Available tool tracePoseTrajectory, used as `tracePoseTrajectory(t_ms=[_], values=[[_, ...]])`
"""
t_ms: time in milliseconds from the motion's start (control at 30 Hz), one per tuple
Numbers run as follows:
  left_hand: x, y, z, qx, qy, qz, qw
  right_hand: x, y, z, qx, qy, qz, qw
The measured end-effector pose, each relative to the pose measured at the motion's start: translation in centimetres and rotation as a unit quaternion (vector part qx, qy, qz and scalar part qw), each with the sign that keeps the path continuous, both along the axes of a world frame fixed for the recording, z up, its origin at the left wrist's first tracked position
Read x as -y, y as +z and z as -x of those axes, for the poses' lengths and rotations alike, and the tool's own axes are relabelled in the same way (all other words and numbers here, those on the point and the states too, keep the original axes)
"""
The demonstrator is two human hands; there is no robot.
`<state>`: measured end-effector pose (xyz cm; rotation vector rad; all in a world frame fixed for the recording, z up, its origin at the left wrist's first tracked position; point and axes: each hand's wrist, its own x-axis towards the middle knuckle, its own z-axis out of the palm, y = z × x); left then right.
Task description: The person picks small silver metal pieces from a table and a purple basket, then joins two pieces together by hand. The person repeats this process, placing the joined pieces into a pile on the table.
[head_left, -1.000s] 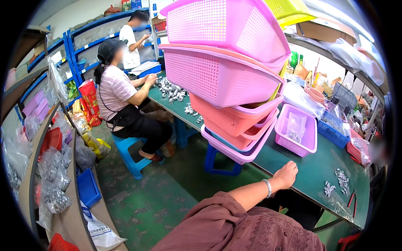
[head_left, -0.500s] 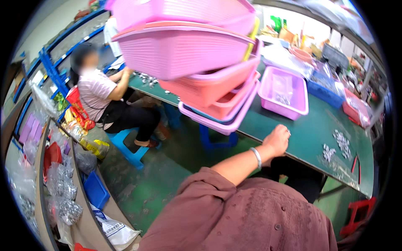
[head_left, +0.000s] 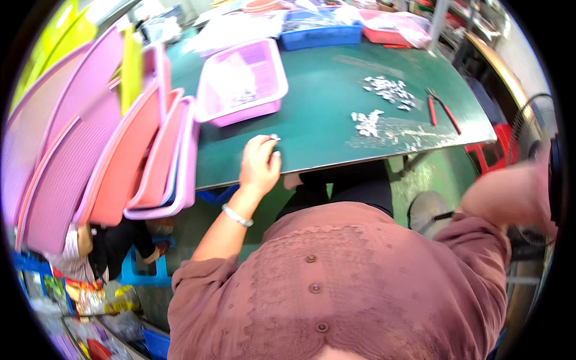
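Note:
My left hand (head_left: 260,163), with a pale bangle (head_left: 237,215) at the wrist, rests at the near edge of the green table. Its thumb and fingers are closed around a small silvery metal piece (head_left: 275,137) at the fingertips. Just beyond that hand stands a pink-purple plastic basket (head_left: 273,90) with a clear bag and small silvery parts inside. My right arm (head_left: 501,192) is raised at the far right; its hand is blurred and cut off by the dark rim, so its fingers are hidden.
Two heaps of small metal parts (head_left: 391,91) lie on the green table (head_left: 318,114) beside red-handled pliers (head_left: 443,111). Stacked pink and orange baskets (head_left: 126,153) tower at left. A blue crate (head_left: 321,37) stands at the back. Another person (head_left: 114,246) sits behind the stack.
The view has swung right, so the stack and the seated person now lie farther left. My raised right arm has come into view. My left hand stays by the table edge.

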<state>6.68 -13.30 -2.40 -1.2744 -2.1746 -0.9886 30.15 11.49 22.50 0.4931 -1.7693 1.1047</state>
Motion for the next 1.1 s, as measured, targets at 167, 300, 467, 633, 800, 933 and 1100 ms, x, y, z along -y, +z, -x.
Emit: tracePoseTrajectory(t_ms=[167,300,467,633,800,933,1100], values=[[-0.7,0.7,-0.1,0.031,-0.008,0.016,0.999,-4.9,-13.3,6.0,0.256,-0.22,-0.106,0.935],[-1.4,1.1,-0.3,0.064,-0.009,0.033,0.997,-6.3,-20.3,8.3,0.377,-0.249,-0.291,0.844],[-2.3,1.8,0.2,0.069,0.015,0.075,0.995,-5.4,-21.9,10.8,0.45,-0.195,-0.306,0.816],[-1.9,1.8,1.4,0.12,0.05,0.089,0.987,-3.1,-22.8,13.2,0.408,-0.134,-0.339,0.837],[-2.2,1.5,1.4,0.133,0.035,0.068,0.988,-1.0,-22.8,15.4,0.334,-0.015,-0.334,0.881],[-2.9,1.8,1.0,0.119,0.024,0.069,0.99,-0.9,-21.9,16.0,0.369,0.056,-0.258,0.891],[-3.6,2.2,0.6,0.101,0.009,0.079,0.992,-2.5,-21.8,15.5,0.372,-0.017,-0.276,0.886]])
